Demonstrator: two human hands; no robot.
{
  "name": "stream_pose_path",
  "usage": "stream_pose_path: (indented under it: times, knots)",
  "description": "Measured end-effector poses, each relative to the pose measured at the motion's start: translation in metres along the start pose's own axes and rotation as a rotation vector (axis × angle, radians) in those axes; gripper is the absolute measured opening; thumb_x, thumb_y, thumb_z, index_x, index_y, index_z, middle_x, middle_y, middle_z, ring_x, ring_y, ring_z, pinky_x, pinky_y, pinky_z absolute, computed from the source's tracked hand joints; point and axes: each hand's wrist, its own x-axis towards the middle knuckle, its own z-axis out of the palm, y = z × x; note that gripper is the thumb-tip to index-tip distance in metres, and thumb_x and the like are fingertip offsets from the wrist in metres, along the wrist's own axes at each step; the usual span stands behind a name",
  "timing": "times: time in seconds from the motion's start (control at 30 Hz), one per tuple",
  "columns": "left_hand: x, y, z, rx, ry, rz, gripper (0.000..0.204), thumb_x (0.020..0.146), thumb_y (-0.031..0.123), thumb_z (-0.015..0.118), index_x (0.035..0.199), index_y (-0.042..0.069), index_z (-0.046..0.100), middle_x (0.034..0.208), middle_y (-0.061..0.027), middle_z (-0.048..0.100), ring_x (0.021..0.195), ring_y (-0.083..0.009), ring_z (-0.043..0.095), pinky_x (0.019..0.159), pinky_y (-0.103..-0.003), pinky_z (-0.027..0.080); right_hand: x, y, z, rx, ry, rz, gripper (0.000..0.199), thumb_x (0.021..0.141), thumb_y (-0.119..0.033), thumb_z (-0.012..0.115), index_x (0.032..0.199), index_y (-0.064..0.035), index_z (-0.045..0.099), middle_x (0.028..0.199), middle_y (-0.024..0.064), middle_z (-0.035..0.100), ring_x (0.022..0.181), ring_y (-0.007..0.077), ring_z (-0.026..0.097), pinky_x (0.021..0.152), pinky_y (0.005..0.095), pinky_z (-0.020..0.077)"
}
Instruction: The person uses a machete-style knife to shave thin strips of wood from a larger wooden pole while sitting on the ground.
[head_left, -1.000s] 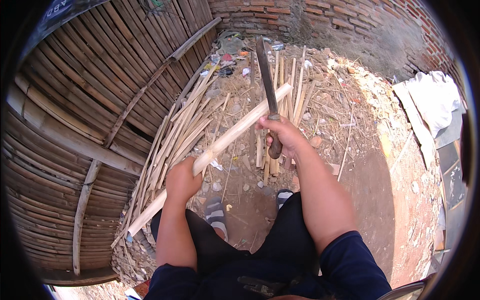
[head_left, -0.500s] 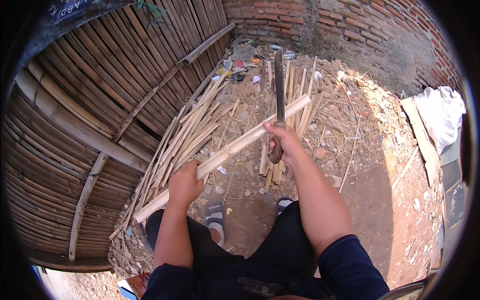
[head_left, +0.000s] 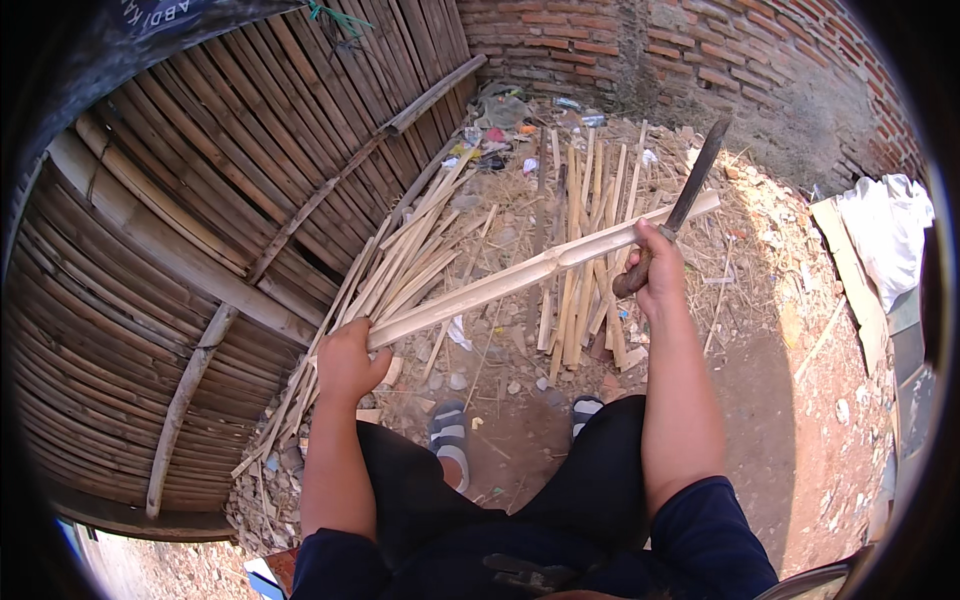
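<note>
- Cream-coloured split-bamboo strip (head_left: 548, 264): we find it in front of our body, above the ground, spanning the gap between our two hands.
- Long axis: we see it run crosswise, from the lower left up to the upper right, the right end farther from our body. A node crosses the strip about midway between the hands.
- Left hand (head_left: 348, 362): we have it closed around the strip's near, left end. We cannot tell whether any length projects past the fist.
- Right hand (head_left: 655, 270): we have it wrapped around the handle (head_left: 629, 283) of a long, dark-bladed knife (head_left: 699, 175), with the thumb side against the strip, short of its far end.
- Governing relation: we judge it to be blade to strip. The blade points up and right, crossing the far end obliquely; contact cannot be confirmed. The right hand is nearer that end.
- Ground: we note one bundle of strips (head_left: 571, 325) partly behind the held piece, and another pile (head_left: 412, 248) beside the slatted wall (head_left: 330, 120).
</note>
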Motion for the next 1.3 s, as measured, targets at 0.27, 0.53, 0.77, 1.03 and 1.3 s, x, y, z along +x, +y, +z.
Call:
stream_pose_path:
  times: [0.27, 0.53, 0.77, 1.03, 1.3]
  knots:
    - [0.003, 0.025, -0.010, -0.140, 0.022, -0.180, 0.035, 0.073, 0.031, 0.072, 0.095, 0.003, 0.071, 0.081, -0.0228, 0.071, 0.080, -0.0442, 0.069, 0.074, -0.052, 0.054, -0.028, -0.027, 0.012, -0.557, 0.099, -0.232, 0.030, 0.091, -0.032, 0.080, 0.102, -0.0063, 0.069, 0.081, 0.0012, 0.064, 0.065, 0.0115, 0.060, 0.060, 0.0269, 0.0486]
    - [0.017, 0.065, 0.001, -0.353, -0.040, -0.288, 0.042, 0.082, 0.037, 0.069, 0.106, 0.002, 0.072, 0.084, -0.0235, 0.073, 0.083, -0.0427, 0.072, 0.077, -0.051, 0.056, -0.115, -0.013, 0.078, -1.258, -0.501, -0.493, 0.038, 0.086, -0.036, 0.081, 0.107, -0.0052, 0.072, 0.080, 0.0151, 0.071, 0.075, 0.0322, 0.071, 0.071, 0.0441, 0.0544]
    - [0.012, 0.059, 0.005, -0.436, -0.121, -0.308, 0.043, 0.081, 0.036, 0.070, 0.107, 0.002, 0.073, 0.086, -0.0229, 0.074, 0.084, -0.0416, 0.072, 0.078, -0.050, 0.056, -0.134, 0.017, 0.122, -1.650, -0.821, -0.448, 0.035, 0.084, -0.035, 0.078, 0.108, -0.0097, 0.074, 0.087, 0.0188, 0.073, 0.087, 0.0418, 0.070, 0.076, 0.0516, 0.0553]
    - [0.009, 0.057, 0.001, -0.487, -0.144, -0.333, 0.041, 0.080, 0.035, 0.072, 0.106, 0.003, 0.074, 0.085, -0.0225, 0.073, 0.082, -0.0413, 0.072, 0.077, -0.049, 0.055, -0.107, 0.017, 0.102, -1.568, -0.587, -0.376, 0.034, 0.084, -0.035, 0.079, 0.102, -0.0077, 0.072, 0.077, 0.0202, 0.069, 0.078, 0.0418, 0.069, 0.071, 0.0495, 0.0550]
    - [0.009, 0.060, 0.021, -0.403, -0.037, -0.216, 0.037, 0.081, 0.036, 0.072, 0.098, 0.003, 0.071, 0.080, -0.0204, 0.072, 0.077, -0.0414, 0.071, 0.073, -0.050, 0.055, -0.109, 0.027, 0.091, -1.640, -0.772, -0.404, 0.036, 0.083, -0.036, 0.080, 0.101, -0.0062, 0.071, 0.082, 0.0216, 0.070, 0.087, 0.0422, 0.070, 0.074, 0.0509, 0.0554]
